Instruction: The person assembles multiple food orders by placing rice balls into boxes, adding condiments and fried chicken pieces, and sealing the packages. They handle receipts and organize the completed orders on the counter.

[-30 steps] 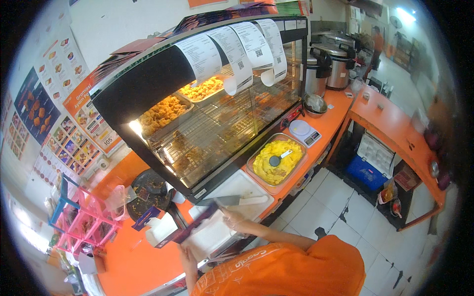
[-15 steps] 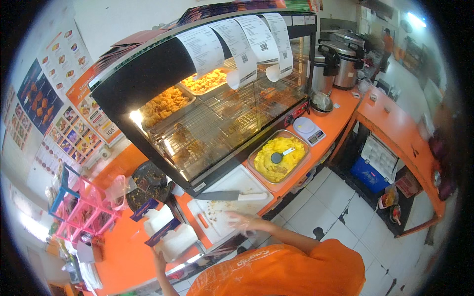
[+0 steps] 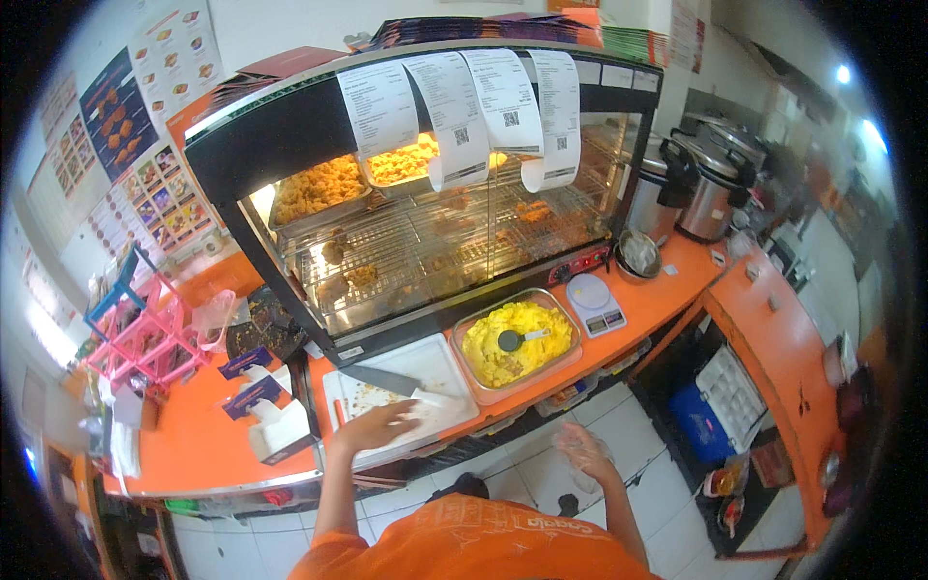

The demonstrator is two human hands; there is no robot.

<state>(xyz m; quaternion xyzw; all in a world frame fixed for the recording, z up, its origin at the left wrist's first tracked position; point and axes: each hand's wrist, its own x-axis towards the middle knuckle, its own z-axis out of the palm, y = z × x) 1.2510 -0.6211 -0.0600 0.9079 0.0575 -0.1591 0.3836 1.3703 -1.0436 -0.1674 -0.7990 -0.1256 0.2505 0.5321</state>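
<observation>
The person's torso in an orange shirt (image 3: 483, 546) fills the lower edge and hides both upper arms; only forearms and hands show. The left hand (image 3: 375, 426) lies palm down, fingers spread, on a white paper sheet (image 3: 430, 411) at the near edge of the white cutting board (image 3: 425, 362); whether the fingers pinch the sheet or merely press it cannot be told from here. The board rests on the orange counter (image 3: 208, 435), directly in front of the glass warming cabinet (image 3: 435, 242), and carries scattered brown crumbs (image 3: 362, 394) and a large knife (image 3: 382, 379) with its blade lying flat and pointing left. The right hand (image 3: 583, 454) hangs below counter level over the tiled floor, half open; it appears to be covered by or holding thin clear plastic (too blurred to decide which). Just right of the board sits a rectangular metal tray (image 3: 570, 362) filled with yellow rice, a dark-headed scoop (image 3: 517, 339) resting in it. Beside the tray stands a small white kitchen scale (image 3: 594, 302). Inside the cabinet, two upper pans hold fried pieces (image 3: 324, 188), and smaller pieces lie on the wire racks below, dimmed by reflections. Four long paper slips (image 3: 464, 106) hang over the cabinet front and hide part of its top shelf. To the far right stand metal rice cookers (image 3: 710, 188), lids shut, contents unseen. A pink rack (image 3: 145, 333) at left is distorted by the lens rim.
</observation>
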